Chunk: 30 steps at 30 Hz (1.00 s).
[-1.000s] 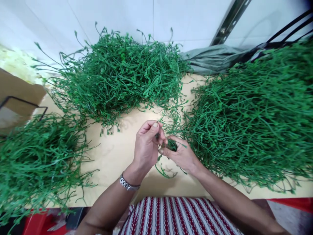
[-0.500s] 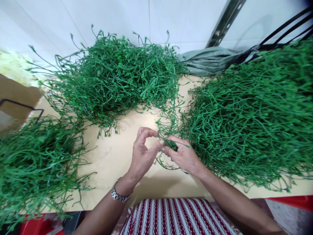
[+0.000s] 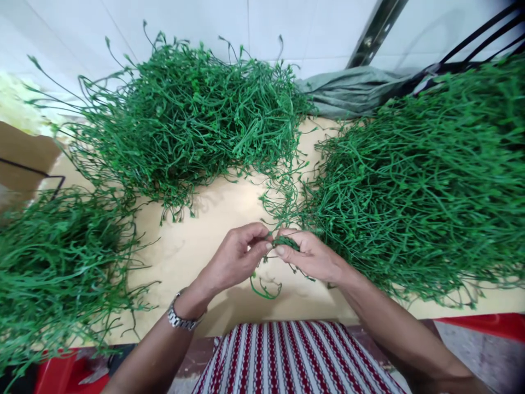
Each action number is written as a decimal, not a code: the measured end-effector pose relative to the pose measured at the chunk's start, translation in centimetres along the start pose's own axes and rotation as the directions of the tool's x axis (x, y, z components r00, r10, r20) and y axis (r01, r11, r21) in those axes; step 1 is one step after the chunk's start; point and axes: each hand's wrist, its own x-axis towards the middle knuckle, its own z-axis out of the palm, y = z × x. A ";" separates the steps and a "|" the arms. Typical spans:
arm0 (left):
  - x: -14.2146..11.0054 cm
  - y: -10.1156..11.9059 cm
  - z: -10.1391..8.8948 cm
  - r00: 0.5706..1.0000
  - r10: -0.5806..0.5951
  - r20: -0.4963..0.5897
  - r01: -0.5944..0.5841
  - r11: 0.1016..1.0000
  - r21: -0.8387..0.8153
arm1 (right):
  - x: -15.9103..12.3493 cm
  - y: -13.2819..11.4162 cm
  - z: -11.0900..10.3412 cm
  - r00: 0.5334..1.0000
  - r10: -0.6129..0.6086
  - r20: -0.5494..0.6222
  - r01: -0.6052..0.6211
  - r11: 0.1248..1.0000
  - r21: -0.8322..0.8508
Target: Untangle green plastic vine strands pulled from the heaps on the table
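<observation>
Left hand (image 3: 238, 254): thumb and index fingertips nearly closed, at the tip of the green stems (image 3: 287, 242). Right hand (image 3: 311, 254): thumb and fingers closed around the same stems, fingertips just beside the left's. Below the fingertips: loose stem (image 3: 266, 293), curled on the table (image 3: 233, 205). Right of the fingers, near: large green pile (image 3: 410, 191). Beyond them, toward the wall (image 3: 279, 27): another pile (image 3: 197, 120). Well left: third pile (image 3: 61, 268).
</observation>
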 end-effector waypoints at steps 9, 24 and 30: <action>-0.7 2.7 -0.8 0.921 0.217 0.322 -0.299 0.926 0.229 | -2.3 -1.5 -0.5 0.964 0.161 0.210 -0.217 0.935 0.279; -0.9 5.2 -1.5 0.773 0.371 0.514 -0.541 0.808 0.231 | -3.4 -4.3 -1.7 0.959 -0.017 0.281 -0.036 0.982 0.184; -0.7 3.7 -4.0 0.908 0.248 0.337 -0.352 0.888 0.296 | -5.9 -4.3 -4.5 0.987 0.119 0.107 -0.138 0.972 0.191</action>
